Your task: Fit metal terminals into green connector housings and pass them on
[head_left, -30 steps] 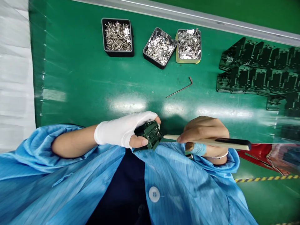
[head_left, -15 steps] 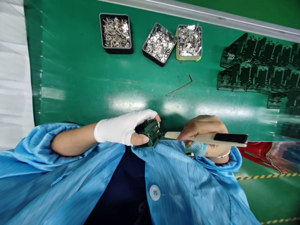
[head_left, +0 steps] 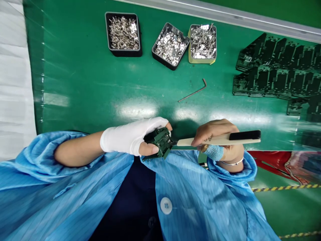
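My left hand (head_left: 140, 135), in a white fingerless glove, is closed round a dark green plastic housing (head_left: 162, 142) near the table's front edge. Thumb and fingertips grip its two sides. To the right, my right hand (head_left: 215, 135) is wrapped round a cream-handled tool (head_left: 222, 139) with a black strip on its far end. The tool's narrow tip reaches the right side of the housing; its very end is hard to make out. Light blue wrapping covers a finger of my right hand.
On the green table (head_left: 82, 83) are a black bin of metal pins (head_left: 123, 33), two bins of small metal parts (head_left: 171, 47) (head_left: 203, 42) and a hex key (head_left: 192, 93). Rows of green housings (head_left: 276, 80) stand at right. A red object (head_left: 273, 160) lies below them.
My right hand has moved slightly up, and the handle's black end has swung up, leaving the tool more level. My left hand and the housing have hardly moved.
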Demonstrator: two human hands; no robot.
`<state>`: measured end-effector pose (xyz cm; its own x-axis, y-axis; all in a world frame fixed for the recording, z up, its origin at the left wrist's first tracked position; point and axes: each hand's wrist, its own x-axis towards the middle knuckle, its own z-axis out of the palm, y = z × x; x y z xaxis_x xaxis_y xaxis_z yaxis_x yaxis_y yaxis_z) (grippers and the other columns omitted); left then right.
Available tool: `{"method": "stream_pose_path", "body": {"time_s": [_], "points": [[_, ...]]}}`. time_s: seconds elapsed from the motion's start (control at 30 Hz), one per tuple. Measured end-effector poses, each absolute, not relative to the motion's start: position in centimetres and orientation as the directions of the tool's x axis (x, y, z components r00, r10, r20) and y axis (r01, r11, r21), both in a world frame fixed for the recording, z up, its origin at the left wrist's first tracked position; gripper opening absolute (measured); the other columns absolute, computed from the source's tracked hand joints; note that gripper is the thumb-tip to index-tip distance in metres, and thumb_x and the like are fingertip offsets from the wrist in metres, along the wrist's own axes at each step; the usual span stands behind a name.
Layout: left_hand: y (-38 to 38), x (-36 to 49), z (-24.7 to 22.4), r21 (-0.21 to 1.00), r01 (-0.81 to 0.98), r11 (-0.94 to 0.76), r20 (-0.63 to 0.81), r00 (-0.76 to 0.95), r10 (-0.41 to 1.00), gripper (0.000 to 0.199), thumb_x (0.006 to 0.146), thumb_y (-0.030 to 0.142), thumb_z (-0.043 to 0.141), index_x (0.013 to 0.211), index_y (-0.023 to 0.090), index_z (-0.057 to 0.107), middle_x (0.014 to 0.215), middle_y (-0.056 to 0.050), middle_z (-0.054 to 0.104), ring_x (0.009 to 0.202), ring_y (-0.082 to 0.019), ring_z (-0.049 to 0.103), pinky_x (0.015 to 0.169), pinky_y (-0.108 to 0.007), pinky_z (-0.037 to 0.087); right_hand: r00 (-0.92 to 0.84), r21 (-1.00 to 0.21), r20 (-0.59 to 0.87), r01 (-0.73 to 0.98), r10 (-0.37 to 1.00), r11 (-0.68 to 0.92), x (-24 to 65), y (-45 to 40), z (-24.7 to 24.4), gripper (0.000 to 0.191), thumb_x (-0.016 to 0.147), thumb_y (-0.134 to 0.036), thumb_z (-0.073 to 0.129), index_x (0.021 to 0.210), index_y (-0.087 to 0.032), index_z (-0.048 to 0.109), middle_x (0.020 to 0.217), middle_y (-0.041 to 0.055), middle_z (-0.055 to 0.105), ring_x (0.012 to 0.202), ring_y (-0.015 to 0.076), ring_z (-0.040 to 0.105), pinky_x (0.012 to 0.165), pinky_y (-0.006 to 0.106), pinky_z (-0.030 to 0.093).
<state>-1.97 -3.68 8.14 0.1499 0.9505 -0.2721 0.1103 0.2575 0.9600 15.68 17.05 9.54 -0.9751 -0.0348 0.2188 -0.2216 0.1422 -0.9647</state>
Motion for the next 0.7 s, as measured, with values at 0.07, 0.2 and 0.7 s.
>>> {"method": "stream_pose_path", "body": {"time_s": [0.07, 0.2, 0.7], "points": [[-3.69, -1.99, 8.14, 0.96, 0.118, 0.255, -0.271, 0.152, 0.95, 0.051, 0.081, 0.055, 0.06, 0.113, 0.017, 0.052, 0.098, -0.007, 0.063, 0.083, -0.021, 0.058, 0.07, -0.029, 0.048, -0.98, -0.969, 0.199, -0.2, -0.02, 0.143, 15.67, 17.06, 9.41, 0.011, 0.088, -0.03, 0.067, 0.087, -0.02, 0.072, 0.075, 0.0011, 0.073, 0.058, 0.0093, 0.066, 0.054, 0.018, 0.054], [-3.68, -1.97, 8.15, 0.958, 0.123, 0.26, -0.277, 0.149, 0.949, 0.049, 0.08, 0.052, 0.06, 0.113, 0.017, 0.052, 0.098, -0.007, 0.062, 0.082, -0.02, 0.058, 0.07, -0.029, 0.047, -0.983, -0.974, 0.185, -0.185, -0.015, 0.133, 15.63, 17.06, 9.33, 0.014, 0.088, -0.032, 0.067, 0.085, -0.019, 0.072, 0.073, 0.0016, 0.072, 0.056, 0.0106, 0.066, 0.053, 0.02, 0.053], [-3.69, -2.05, 8.18, 0.96, 0.132, 0.247, -0.266, 0.154, 0.952, 0.051, 0.081, 0.054, 0.059, 0.114, 0.017, 0.052, 0.098, -0.008, 0.063, 0.083, -0.021, 0.058, 0.07, -0.029, 0.047, -0.982, -0.977, 0.185, -0.187, -0.034, 0.102, 16.02, 17.18, 9.65, 0.03, 0.092, -0.044, 0.061, 0.082, -0.016, 0.067, 0.068, 0.0024, 0.067, 0.052, 0.0096, 0.059, 0.05, 0.021, 0.048]]}}
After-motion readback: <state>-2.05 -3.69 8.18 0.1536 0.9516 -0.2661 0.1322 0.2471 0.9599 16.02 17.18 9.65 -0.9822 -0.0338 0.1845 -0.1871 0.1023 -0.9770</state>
